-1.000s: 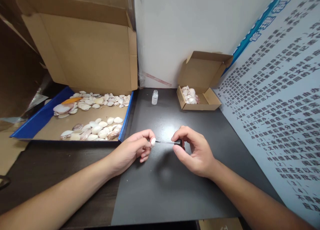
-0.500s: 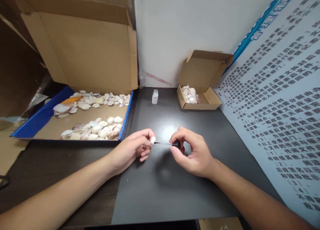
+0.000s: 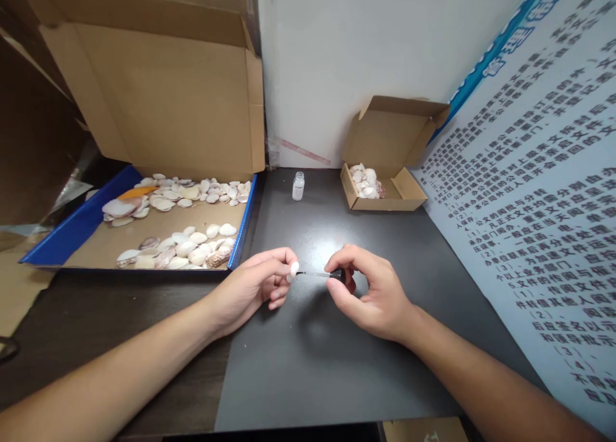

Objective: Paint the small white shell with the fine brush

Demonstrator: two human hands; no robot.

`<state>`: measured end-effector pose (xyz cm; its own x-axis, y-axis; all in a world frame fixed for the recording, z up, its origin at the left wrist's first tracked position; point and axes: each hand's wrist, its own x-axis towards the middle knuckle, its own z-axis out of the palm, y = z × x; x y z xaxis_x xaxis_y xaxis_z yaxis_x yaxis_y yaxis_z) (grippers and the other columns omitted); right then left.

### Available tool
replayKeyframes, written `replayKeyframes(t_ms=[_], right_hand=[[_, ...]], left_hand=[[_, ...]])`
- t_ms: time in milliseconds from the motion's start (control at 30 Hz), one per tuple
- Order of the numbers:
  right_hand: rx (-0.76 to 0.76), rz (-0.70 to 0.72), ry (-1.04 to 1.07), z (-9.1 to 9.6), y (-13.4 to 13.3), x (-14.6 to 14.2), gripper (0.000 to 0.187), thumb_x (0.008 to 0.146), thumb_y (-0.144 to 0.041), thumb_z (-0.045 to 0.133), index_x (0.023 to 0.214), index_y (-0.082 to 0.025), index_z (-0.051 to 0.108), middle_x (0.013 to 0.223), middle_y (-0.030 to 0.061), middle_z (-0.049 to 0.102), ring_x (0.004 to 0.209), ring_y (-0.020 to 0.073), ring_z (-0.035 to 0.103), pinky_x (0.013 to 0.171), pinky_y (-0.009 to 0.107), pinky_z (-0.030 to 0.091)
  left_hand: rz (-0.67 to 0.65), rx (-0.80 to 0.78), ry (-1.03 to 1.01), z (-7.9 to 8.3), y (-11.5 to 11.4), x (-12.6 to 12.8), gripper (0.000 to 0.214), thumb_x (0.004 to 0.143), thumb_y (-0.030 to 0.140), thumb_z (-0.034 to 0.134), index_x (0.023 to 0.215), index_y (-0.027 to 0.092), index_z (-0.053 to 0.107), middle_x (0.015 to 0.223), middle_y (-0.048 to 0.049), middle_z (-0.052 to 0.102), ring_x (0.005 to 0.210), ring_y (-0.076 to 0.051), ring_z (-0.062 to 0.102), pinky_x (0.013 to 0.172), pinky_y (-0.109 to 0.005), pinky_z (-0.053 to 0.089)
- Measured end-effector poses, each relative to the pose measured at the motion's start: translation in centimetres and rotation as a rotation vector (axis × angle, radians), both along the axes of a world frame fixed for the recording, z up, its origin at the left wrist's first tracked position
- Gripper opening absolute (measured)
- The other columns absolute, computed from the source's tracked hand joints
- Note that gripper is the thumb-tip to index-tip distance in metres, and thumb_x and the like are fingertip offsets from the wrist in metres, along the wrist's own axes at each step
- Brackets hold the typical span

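Observation:
Between the thumb and fingers of my left hand [image 3: 262, 280] is a small white shell [image 3: 293, 270], mostly hidden by the fingertips. My right hand [image 3: 370, 291] pinches the black cap of a thin brush [image 3: 337, 275]. Its clear stem points left, and the dark bristle tip is at the shell, seemingly touching it. Behind both hands an uncapped glass bottle [image 3: 298, 187] with a printed label stands upright on the grey mat [image 3: 283, 378].
To the left lies an open blue-edged cardboard box [image 3: 96, 257] with many shells [image 3: 185, 246] and an orange piece [image 3: 138, 192]. A small open carton [image 3: 385, 203] at the back right holds shells [image 3: 366, 182]. A printed poster [image 3: 539, 192] leans along the right side.
The brush in my right hand has shifted very slightly left, toward the shell. My left hand has hardly moved, and the boxes and bottle stay put.

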<state>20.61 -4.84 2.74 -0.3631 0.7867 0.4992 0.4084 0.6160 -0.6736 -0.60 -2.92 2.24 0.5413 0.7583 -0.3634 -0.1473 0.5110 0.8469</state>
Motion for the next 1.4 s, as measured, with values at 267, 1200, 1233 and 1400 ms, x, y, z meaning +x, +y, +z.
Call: replayKeyframes(t_ms=[267, 1200, 1233, 1400], right_hand=[[-0.030, 0.011, 0.059, -0.15, -0.04, 0.11, 0.010, 0.085, -0.015, 0.058, 0.093, -0.022, 0.057, 0.067, -0.0049, 0.056, 0.053, 0.0082, 0.052, 0.053, 0.020, 0.046], [0.006, -0.047, -0.024, 0.12, -0.06, -0.07, 0.010, 0.080, -0.012, 0.059, 0.082, -0.021, 0.055, 0.063, -0.0058, 0.053, 0.047, 0.0071, 0.048, 0.048, 0.019, 0.042], [0.002, -0.052, -0.020, 0.12, -0.06, -0.06, 0.009, 0.080, -0.013, 0.059, 0.082, -0.021, 0.055, 0.063, -0.0055, 0.053, 0.048, 0.0075, 0.048, 0.048, 0.020, 0.042], [0.014, 0.001, 0.033, 0.20, -0.05, -0.05, 0.009, 0.084, -0.015, 0.058, 0.089, -0.022, 0.057, 0.067, -0.0040, 0.058, 0.052, 0.0087, 0.053, 0.051, 0.020, 0.046]], left_hand=[[0.003, -0.014, -0.002, 0.01, -0.11, 0.01, 0.010, 0.080, 0.024, 0.059, 0.078, 0.019, 0.050, 0.057, 0.0057, 0.036, 0.050, -0.009, 0.033, 0.047, -0.019, 0.032], [-0.002, -0.002, -0.016, -0.05, -0.04, -0.07, 0.008, 0.083, 0.022, 0.057, 0.078, 0.019, 0.052, 0.056, 0.0053, 0.039, 0.049, -0.009, 0.035, 0.047, -0.018, 0.038], [-0.003, -0.002, -0.019, -0.09, -0.03, -0.08, 0.008, 0.083, 0.022, 0.057, 0.078, 0.018, 0.052, 0.056, 0.0053, 0.039, 0.049, -0.009, 0.035, 0.047, -0.018, 0.038], [-0.009, 0.000, -0.037, -0.28, -0.02, -0.13, 0.008, 0.084, 0.022, 0.057, 0.079, 0.019, 0.052, 0.055, 0.0049, 0.040, 0.050, -0.010, 0.037, 0.047, -0.020, 0.043]])
